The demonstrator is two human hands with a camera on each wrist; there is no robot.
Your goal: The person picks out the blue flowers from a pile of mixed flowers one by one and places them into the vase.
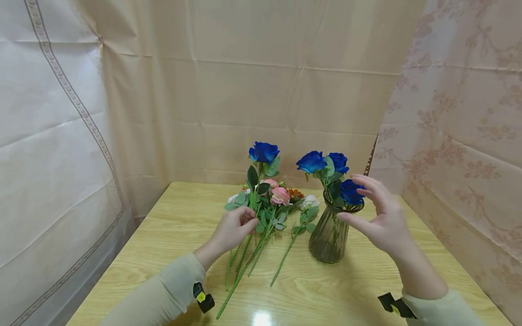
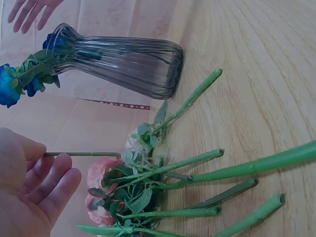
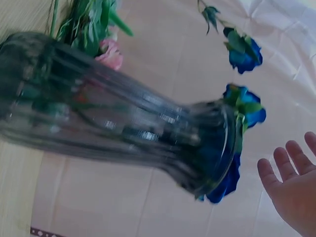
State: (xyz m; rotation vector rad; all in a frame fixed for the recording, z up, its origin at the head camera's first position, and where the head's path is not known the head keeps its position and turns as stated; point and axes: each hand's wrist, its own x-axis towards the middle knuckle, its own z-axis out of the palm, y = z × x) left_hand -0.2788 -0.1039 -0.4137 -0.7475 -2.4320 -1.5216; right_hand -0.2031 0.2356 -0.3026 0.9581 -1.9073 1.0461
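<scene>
My left hand [image 1: 240, 222] pinches the green stem [image 2: 79, 154] of a blue rose [image 1: 264, 152], which stands upright above the fingers. To the right, a grey ribbed glass vase [image 1: 329, 235] holds several blue roses [image 1: 311, 161], their heads over its rim. My right hand [image 1: 383, 217] is beside the vase mouth with thumb and fingers spread, holding nothing. In the right wrist view its fingers are apart from the vase [image 3: 148, 123]. Under and behind the left hand lie pink flowers [image 1: 280, 196] and other stems on the table.
A white flower [image 1: 310, 202] on a short stem lies between the pile and the vase. An orange flower [image 1: 295, 194] is at the back of the pile. The wooden table [image 1: 155, 253] ends at a beige curtain [image 1: 244, 99], with patterned cloth [image 1: 461, 136] on the right.
</scene>
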